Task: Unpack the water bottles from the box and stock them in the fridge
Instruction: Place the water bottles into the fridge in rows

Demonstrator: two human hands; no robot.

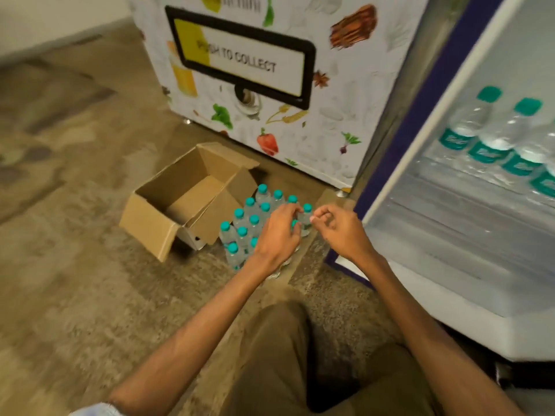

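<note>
Bottles: the pack [258,223] stands on the floor, right of the empty box [180,205].
Fridge: open at right; one shelf row [492,142] is already stocked.
Your left hand [279,232]: grip curled over the caps.
Your right hand [339,229]: fingers half curled, holding nothing.
Left: move these bottles to the fridge [450,265].

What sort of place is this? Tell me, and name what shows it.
Probably a vending or pantry corner of an office or shop. A white food-printed vending machine marked "PUSH TO COLLECT" stands beside an open glass-door display fridge stocked with teal-capped clear plastic water bottles, on brown carpet.
</note>
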